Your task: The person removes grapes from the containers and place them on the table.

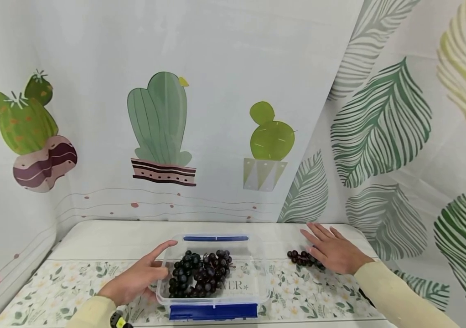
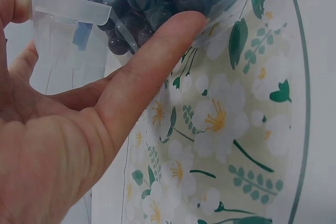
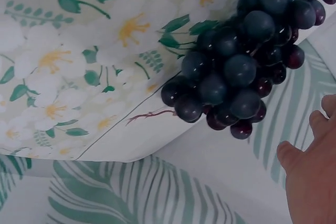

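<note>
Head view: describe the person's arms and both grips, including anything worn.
Both arms wear plain, pale yellow long sleeves: the left sleeve and the right sleeve end at the wrist. The left grip and right grip are bare hands, without gloves. A black item with a yellow marking shows at the left wrist; its full shape is cut off.
</note>
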### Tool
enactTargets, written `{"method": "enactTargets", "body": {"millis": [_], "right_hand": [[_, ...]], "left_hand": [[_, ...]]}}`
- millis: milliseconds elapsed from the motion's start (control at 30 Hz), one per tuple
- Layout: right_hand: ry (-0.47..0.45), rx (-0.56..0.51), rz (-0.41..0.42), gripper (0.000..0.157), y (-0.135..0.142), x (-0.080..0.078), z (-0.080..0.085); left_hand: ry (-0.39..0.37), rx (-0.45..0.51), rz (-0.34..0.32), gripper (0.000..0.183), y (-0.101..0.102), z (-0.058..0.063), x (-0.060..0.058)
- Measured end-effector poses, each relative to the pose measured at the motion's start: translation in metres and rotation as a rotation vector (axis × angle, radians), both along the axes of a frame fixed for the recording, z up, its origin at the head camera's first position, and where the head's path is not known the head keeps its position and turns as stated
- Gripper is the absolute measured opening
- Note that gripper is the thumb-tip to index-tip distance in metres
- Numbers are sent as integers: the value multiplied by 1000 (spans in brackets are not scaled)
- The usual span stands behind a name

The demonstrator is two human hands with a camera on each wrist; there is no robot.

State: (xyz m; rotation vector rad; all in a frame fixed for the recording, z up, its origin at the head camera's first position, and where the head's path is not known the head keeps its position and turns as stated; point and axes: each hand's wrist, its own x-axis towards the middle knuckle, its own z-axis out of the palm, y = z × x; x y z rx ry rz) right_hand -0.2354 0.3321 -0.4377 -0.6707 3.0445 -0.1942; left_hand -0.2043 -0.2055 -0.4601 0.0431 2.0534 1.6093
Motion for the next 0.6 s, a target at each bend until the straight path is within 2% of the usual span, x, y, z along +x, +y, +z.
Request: {"method": "enactTargets", "body": {"millis": [233,500,600], "right_hand": [[23,2,11,57,-7,1,2],[86,35,75,53,-11,0,7],[82,41,85,53,-13,0,9]], "left_hand": [[-3,6,4,90,0,-1,0],[4,5,2,89,0,-1,1],[3,5,1,89,0,-1,0]]}}
